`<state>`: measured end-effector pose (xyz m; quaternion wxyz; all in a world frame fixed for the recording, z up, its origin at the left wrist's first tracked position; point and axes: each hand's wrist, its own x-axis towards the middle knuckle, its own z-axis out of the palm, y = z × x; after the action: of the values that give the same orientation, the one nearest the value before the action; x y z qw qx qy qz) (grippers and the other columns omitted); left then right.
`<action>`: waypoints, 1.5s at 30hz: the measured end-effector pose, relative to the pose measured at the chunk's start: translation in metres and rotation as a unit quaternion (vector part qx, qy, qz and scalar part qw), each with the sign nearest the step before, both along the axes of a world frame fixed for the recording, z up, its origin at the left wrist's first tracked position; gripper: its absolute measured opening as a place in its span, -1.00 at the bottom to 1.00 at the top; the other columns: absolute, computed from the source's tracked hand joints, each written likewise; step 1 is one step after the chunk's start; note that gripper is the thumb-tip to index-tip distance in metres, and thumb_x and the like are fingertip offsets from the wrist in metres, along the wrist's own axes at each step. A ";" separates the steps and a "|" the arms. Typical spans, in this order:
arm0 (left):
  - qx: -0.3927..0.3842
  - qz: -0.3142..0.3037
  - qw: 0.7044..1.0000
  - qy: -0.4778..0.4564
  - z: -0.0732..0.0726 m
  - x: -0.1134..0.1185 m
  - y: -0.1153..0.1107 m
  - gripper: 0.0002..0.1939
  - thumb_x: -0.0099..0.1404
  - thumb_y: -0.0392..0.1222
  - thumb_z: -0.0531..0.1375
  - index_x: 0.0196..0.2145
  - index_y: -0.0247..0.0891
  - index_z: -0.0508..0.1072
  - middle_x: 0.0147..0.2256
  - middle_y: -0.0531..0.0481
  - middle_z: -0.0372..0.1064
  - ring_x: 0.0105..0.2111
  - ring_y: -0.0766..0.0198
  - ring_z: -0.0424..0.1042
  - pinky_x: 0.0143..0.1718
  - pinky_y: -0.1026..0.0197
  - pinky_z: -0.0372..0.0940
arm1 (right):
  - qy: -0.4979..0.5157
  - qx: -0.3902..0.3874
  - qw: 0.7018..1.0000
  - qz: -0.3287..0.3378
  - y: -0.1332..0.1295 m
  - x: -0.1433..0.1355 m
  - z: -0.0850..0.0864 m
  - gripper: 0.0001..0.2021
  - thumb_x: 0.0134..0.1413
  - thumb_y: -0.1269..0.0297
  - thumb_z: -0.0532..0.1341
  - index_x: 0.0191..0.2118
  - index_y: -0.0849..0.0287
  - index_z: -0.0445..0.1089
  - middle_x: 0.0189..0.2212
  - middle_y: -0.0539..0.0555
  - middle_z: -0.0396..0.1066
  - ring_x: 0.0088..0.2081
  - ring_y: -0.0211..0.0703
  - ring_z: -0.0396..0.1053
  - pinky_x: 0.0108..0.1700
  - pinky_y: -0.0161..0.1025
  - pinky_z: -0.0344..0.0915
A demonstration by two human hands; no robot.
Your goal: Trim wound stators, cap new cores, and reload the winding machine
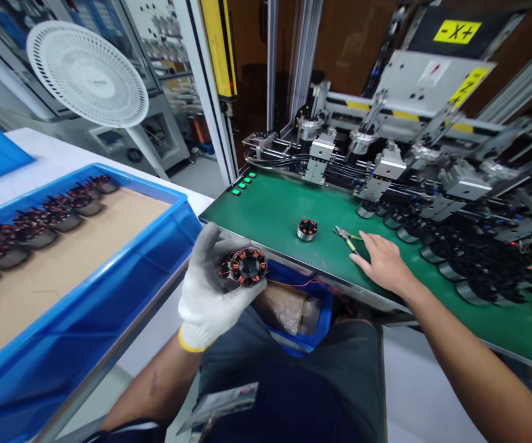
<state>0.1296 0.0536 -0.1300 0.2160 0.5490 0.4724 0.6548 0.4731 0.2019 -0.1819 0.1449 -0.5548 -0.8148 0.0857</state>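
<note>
My left hand [214,286], in a white and grey glove, is closed around a motor stator [248,267] with copper windings, its ring facing up toward me. A loose copper wire trails from it to the right. My bare right hand [382,261] rests over the green work surface [275,206], thumb and fingers apart. Its fingertips are at the handles of a pair of wire cutters [349,239], which lie on the surface with the jaws pointing left. Another stator [307,230] stands between the cutters and my left hand.
Several stators line the far side of a blue tray [155,237] at left. More stators [459,261] stand at right below the machine's clamps [388,166]. A blue bin [323,314] sits under the bench edge by my lap. A white fan [88,74] stands behind.
</note>
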 end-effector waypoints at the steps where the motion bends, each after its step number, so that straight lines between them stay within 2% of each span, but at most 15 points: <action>1: -0.004 0.002 1.000 -0.004 0.000 -0.001 -0.001 0.05 0.03 -0.33 0.47 0.37 0.08 0.08 -0.03 -0.08 0.50 -0.04 0.02 0.55 -0.01 -0.12 0.55 | 0.015 0.001 1.000 -0.001 0.001 0.001 0.002 -0.35 0.25 -0.09 0.05 0.21 0.36 0.35 0.15 0.50 0.35 0.20 0.44 0.26 0.22 0.40 0.13; 5: 0.010 -0.002 1.000 -0.022 0.003 -0.002 -0.002 0.04 0.01 -0.39 0.47 0.34 0.12 0.16 -0.06 -0.03 0.52 -0.07 0.11 0.57 -0.07 0.05 0.58 | 0.095 -0.008 0.995 -0.029 0.003 0.004 0.015 -0.35 0.25 -0.19 0.00 0.01 0.34 0.46 -0.15 0.45 0.46 -0.06 0.33 0.42 0.08 0.29 0.31; 8: 0.031 -0.010 0.999 -0.025 0.004 -0.002 0.000 0.07 -0.03 -0.44 0.48 0.33 0.17 0.19 -0.06 0.02 0.53 -0.08 0.17 0.57 -0.06 0.12 0.57 | 0.201 -0.050 0.978 -0.033 -0.026 -0.003 0.032 -0.34 0.34 -0.23 -0.17 0.08 0.20 0.38 -0.20 0.29 0.50 -0.23 0.09 0.49 -0.16 0.03 0.47; 9: 0.038 -0.012 0.999 -0.021 0.004 -0.002 0.001 0.08 -0.04 -0.45 0.48 0.33 0.19 0.20 -0.07 0.04 0.53 -0.09 0.18 0.57 -0.05 0.13 0.57 | 0.264 -0.087 0.960 -0.019 -0.045 -0.009 0.038 -0.37 0.35 -0.23 -0.15 0.12 0.16 0.34 -0.18 0.25 0.50 -0.25 0.02 0.50 -0.22 -0.06 0.48; 11: 0.049 -0.011 0.999 -0.010 0.003 -0.003 0.003 0.09 -0.06 -0.46 0.49 0.32 0.22 0.21 -0.08 0.08 0.55 -0.10 0.19 0.58 -0.05 0.13 0.57 | 0.432 -0.205 0.878 0.031 -0.092 -0.026 0.047 -0.46 0.27 -0.18 0.14 0.18 0.09 0.27 -0.11 0.20 0.48 -0.25 -0.05 0.50 -0.24 -0.14 0.47; 15: 0.051 -0.007 0.999 -0.009 0.001 -0.002 0.007 0.10 -0.10 -0.45 0.50 0.31 0.22 0.24 -0.07 0.10 0.56 -0.12 0.22 0.58 -0.10 0.19 0.57 | 0.533 -0.367 0.755 0.112 -0.179 -0.063 0.046 -0.45 0.26 0.13 0.30 0.31 -0.03 0.18 -0.05 0.13 0.44 -0.07 -0.09 0.47 0.08 -0.08 0.38; 18: 0.060 -0.016 0.998 -0.004 0.001 0.001 0.008 0.12 -0.14 -0.42 0.53 0.31 0.20 0.25 -0.08 0.11 0.57 -0.14 0.24 0.58 -0.13 0.24 0.56 | 0.579 -0.400 0.691 0.167 -0.204 -0.078 0.035 -0.37 0.32 0.21 0.24 0.41 -0.13 0.02 0.10 0.16 0.35 0.12 -0.03 0.39 0.24 0.07 0.26; 20: 0.059 -0.021 0.998 -0.002 0.003 0.004 0.007 0.10 -0.12 -0.39 0.54 0.31 0.19 0.26 -0.07 0.12 0.57 -0.13 0.23 0.58 -0.12 0.23 0.56 | 0.591 -0.408 0.672 0.179 -0.203 -0.081 0.030 -0.36 0.32 0.26 0.23 0.42 -0.13 0.02 0.12 0.16 0.33 0.17 -0.01 0.35 0.25 0.12 0.24; 24: 0.034 -0.025 0.999 -0.012 0.005 0.008 0.002 0.06 -0.06 -0.36 0.53 0.32 0.15 0.23 -0.04 0.12 0.55 -0.10 0.22 0.56 -0.07 0.21 0.53 | 0.593 -0.407 0.673 0.175 -0.195 -0.083 0.031 -0.36 0.27 0.27 0.24 0.40 -0.09 0.06 0.10 0.17 0.31 0.17 0.01 0.33 0.22 0.13 0.26; 27: 0.027 -0.023 0.999 -0.003 0.003 0.006 0.000 0.10 -0.07 -0.34 0.55 0.34 0.11 0.20 -0.05 0.07 0.54 -0.09 0.18 0.57 -0.06 0.18 0.53 | 0.580 -0.418 0.683 0.147 -0.195 -0.086 0.034 -0.46 0.29 0.22 0.24 0.33 0.00 0.16 -0.09 0.12 0.34 -0.16 -0.15 0.42 -0.06 -0.08 0.41; 30: 0.029 -0.031 0.999 0.002 0.000 0.001 0.002 0.09 -0.06 -0.32 0.54 0.35 0.06 0.17 -0.04 0.02 0.54 -0.05 0.13 0.56 -0.03 0.14 0.53 | 0.564 -0.422 0.700 0.115 -0.198 -0.082 0.036 -0.57 0.32 0.18 0.22 0.25 0.04 0.26 -0.26 0.03 0.29 -0.41 -0.31 0.26 -0.34 -0.28 0.32; 34: 0.003 -0.108 0.993 -0.037 -0.003 -0.007 0.008 0.04 0.00 -0.39 0.49 0.34 0.06 0.17 -0.05 0.01 0.52 -0.02 0.11 0.54 -0.01 0.10 0.51 | 0.541 -0.323 0.770 0.094 -0.186 -0.061 0.054 -0.55 0.33 0.25 0.22 0.28 -0.09 0.22 -0.11 0.09 0.37 -0.27 -0.24 0.38 -0.25 -0.30 0.40; 39: -0.058 -0.206 0.977 0.014 -0.005 -0.002 0.009 0.06 -0.01 -0.44 0.37 0.38 0.02 0.08 -0.06 0.00 0.52 -0.06 0.13 0.55 0.01 0.05 0.48 | 0.448 -0.185 0.863 0.141 -0.156 -0.049 0.101 -0.48 0.27 0.45 0.20 0.28 -0.11 0.26 0.04 0.13 0.43 -0.19 -0.22 0.45 -0.13 -0.30 0.47; 42: -0.088 -0.222 0.968 0.082 -0.005 0.007 0.003 0.12 -0.07 -0.51 0.30 0.40 -0.04 0.02 -0.04 -0.05 0.54 -0.05 0.08 0.55 0.06 0.03 0.45 | 0.404 -0.182 0.878 0.184 -0.143 -0.064 0.122 -0.45 0.19 0.51 0.21 0.27 -0.01 0.27 0.02 0.14 0.49 -0.25 -0.24 0.49 -0.14 -0.29 0.50; 45: -0.124 -0.212 0.960 0.136 -0.004 0.013 -0.005 0.16 -0.13 -0.53 0.27 0.41 -0.02 0.02 0.01 -0.06 0.53 0.01 0.01 0.55 0.06 0.03 0.47 | 0.395 -0.205 0.867 0.224 -0.136 -0.086 0.127 -0.43 0.13 0.52 0.20 0.27 0.14 0.28 0.04 0.21 0.51 -0.09 -0.13 0.53 -0.09 -0.26 0.50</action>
<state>0.1430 0.0482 -0.1337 0.3499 0.6891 0.4476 0.4498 0.3873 0.0660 -0.0554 0.3140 -0.2944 -0.7561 0.4930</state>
